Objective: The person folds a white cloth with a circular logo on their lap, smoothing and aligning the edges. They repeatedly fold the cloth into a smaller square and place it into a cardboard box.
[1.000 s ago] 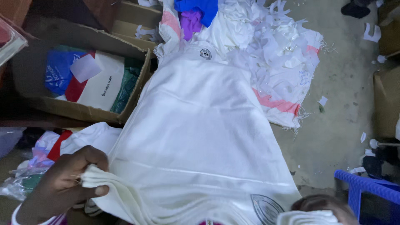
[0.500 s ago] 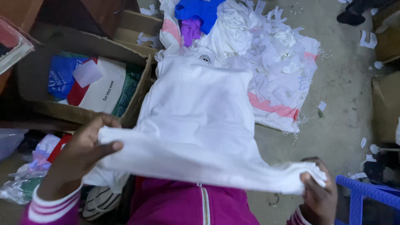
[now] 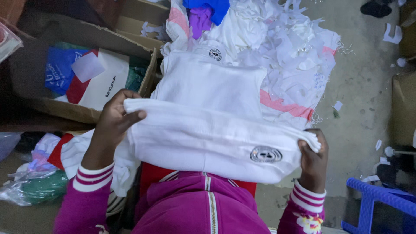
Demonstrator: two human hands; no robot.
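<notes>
A person in a magenta jacket [image 3: 203, 208] looks down at their own two hands. The left hand [image 3: 113, 125] pinches the left end of a white garment [image 3: 208, 138], thumb on top and fingers curled under. The right hand [image 3: 313, 157] is closed around the gathered right end. The garment is held just above the lap, its near half turned over into a thick band, a round badge [image 3: 265, 154] facing up. Its far half lies flat on a heap of white cloth scraps [image 3: 286, 56] on the floor. This looks like mid-fold; a further fold would call for both ends moving level so the edges meet. To the left sits a cardboard box [image 3: 65, 108]; at lower right, a blue stool [image 3: 377, 201].
</notes>
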